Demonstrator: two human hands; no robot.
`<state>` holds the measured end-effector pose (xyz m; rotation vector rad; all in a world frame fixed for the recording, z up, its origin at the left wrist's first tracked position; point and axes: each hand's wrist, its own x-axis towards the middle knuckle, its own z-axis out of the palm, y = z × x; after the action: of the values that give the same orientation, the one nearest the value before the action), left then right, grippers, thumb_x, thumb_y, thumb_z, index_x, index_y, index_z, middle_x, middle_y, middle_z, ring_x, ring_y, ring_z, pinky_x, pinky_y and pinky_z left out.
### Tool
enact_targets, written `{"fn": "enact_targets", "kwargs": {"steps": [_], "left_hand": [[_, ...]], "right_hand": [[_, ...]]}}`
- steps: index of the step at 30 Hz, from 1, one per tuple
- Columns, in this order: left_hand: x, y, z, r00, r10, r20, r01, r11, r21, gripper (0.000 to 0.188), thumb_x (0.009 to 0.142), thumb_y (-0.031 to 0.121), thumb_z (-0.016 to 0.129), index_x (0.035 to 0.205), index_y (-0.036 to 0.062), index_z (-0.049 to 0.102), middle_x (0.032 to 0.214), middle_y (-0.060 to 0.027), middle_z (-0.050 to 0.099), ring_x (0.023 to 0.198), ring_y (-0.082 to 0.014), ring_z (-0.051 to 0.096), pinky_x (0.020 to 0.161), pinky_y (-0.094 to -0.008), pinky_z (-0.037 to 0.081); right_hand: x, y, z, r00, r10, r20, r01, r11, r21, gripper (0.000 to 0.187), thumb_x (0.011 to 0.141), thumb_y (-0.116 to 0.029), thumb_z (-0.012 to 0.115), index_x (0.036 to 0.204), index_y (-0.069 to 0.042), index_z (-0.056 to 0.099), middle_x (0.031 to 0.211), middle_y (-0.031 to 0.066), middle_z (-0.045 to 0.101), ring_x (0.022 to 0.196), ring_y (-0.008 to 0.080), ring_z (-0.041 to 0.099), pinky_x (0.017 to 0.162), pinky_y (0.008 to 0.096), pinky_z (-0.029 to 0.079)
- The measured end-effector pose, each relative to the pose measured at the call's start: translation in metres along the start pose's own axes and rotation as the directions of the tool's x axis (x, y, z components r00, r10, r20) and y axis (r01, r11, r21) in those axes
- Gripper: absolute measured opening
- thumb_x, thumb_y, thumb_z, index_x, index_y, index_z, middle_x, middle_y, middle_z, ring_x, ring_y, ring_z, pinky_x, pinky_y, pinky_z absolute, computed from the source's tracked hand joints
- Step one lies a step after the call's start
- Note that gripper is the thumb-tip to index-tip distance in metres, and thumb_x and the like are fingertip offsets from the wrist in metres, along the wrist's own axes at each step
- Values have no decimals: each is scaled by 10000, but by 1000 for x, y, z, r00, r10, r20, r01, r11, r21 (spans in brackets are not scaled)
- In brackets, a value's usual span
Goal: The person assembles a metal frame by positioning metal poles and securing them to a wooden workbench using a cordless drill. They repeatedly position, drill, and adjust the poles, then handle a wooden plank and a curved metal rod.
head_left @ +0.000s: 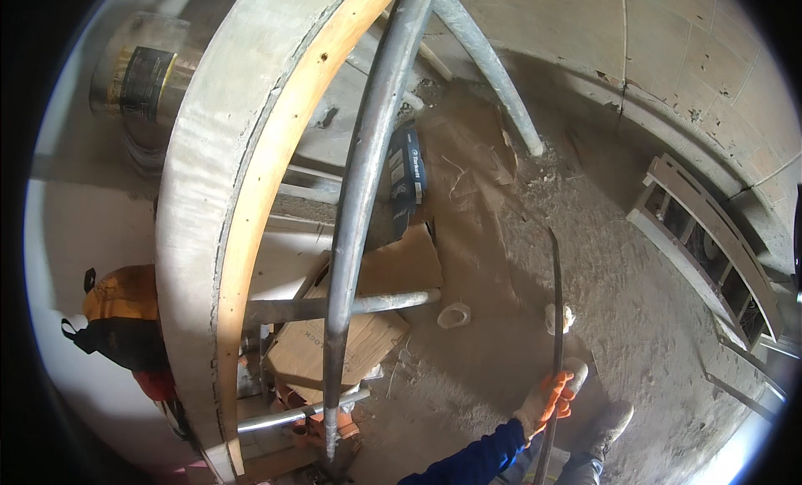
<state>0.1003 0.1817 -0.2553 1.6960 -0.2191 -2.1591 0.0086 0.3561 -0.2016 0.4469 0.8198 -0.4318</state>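
Note:
My left hand (545, 406), in a white and orange work glove under a blue sleeve, is closed around a long, thin, dark metal bar (558, 305). The bar runs from the lower edge up and away over the dusty floor, its far tip slightly bent. Whether that tip touches the floor I cannot tell. Close by the hand are my two shoes (614, 420), pale with dust. A crumpled white scrap (561, 319) lies right beside the bar. My right hand is out of view.
Left of me, grey metal pipes (359, 192) stand beside a curved wood-edged panel (276, 142). Cardboard (351, 343) and a blue box (407, 172) lie on the floor. A slatted frame (710, 243) is near the tiled wall (668, 50). An orange-black bag (125, 318) sits far left.

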Motion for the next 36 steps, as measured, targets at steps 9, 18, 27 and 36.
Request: {"fn": "enact_targets", "kwargs": {"steps": [9, 18, 27, 36], "left_hand": [[4, 0, -17, 989, 7, 145, 9, 994, -110, 506, 985, 490, 552, 1309, 103, 536, 795, -34, 531, 561, -74, 452, 553, -294, 448], [22, -18, -44, 910, 102, 401, 61, 925, -375, 605, 990, 498, 537, 1388, 48, 470, 788, -19, 530, 623, -79, 455, 575, -271, 408], [11, -17, -50, 898, 168, 407, 2, 923, -384, 547, 1019, 308, 523, 1477, 56, 363, 791, 3, 446, 671, -78, 394, 608, -234, 404], [15, -26, -13, 962, 56, 267, 145, 725, -674, 434, 1012, 356, 549, 1396, 166, 477, 680, 46, 402, 510, -57, 351, 459, -231, 358]], "right_hand": [[37, -25, 5, 998, -70, 2, 70, 988, -137, 284, 1035, -373, 482, 1129, -128, 591, 613, -28, 392, 469, 114, 344, 410, 280, 275], [68, -47, 6, 994, -102, 30, 106, 971, -213, 287, 1032, -368, 490, 1142, -122, 591, 664, -13, 407, 527, 127, 359, 459, 293, 285], [88, -60, 3, 991, -118, 55, 129, 945, -300, 292, 1029, -362, 499, 1155, -116, 591, 715, 3, 423, 584, 141, 374, 507, 306, 296], [111, -78, -4, 987, -157, 17, 148, 879, -453, 297, 1026, -357, 507, 1169, -110, 591, 766, 19, 438, 642, 154, 389, 555, 319, 306]]}}
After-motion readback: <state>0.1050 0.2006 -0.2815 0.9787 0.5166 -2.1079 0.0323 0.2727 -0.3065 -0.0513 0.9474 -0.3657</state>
